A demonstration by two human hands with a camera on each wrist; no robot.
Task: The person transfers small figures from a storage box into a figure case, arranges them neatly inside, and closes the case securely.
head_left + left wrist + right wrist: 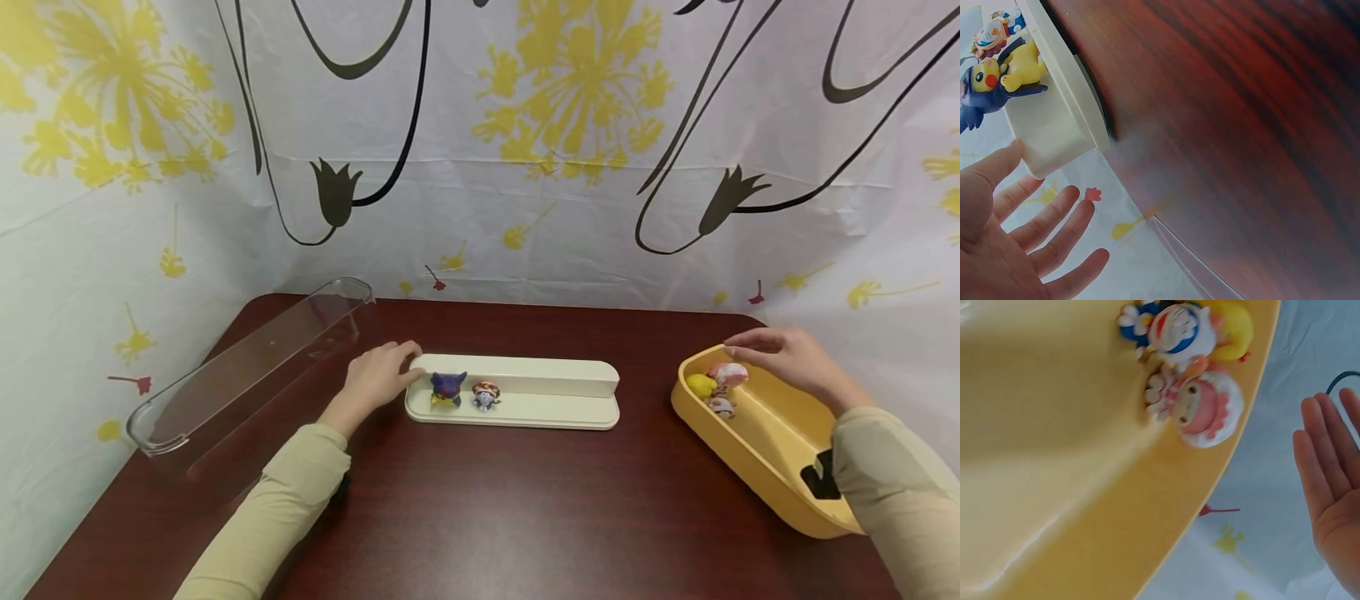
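Note:
My left hand (pixel 378 375) is at the left end of a cream stepped display base (pixel 555 408), its thumb right at the end's edge and its fingers spread. On the base's lower step stand a yellow figurine in a dark purple winged hood (pixel 447 388) and a small blue-and-white figurine with a reddish-brown top (pixel 486 395). My right hand (pixel 783 360) hovers over the far rim of a yellow bin (pixel 757 462), fingers extended and holding nothing. Below it, in the bin's corner, lie a pink-and-white figurine (pixel 1204 409), a blue-and-white figurine (pixel 1175 328) and a yellow figurine (pixel 1234 328).
A clear plastic cover (pixel 255 358) lies along the left side of the dark red wooden table (pixel 480 508). A black patch (pixel 821 477) shows in the bin near the right sleeve. Behind the table hangs a white floral-patterned curtain (pixel 450 108).

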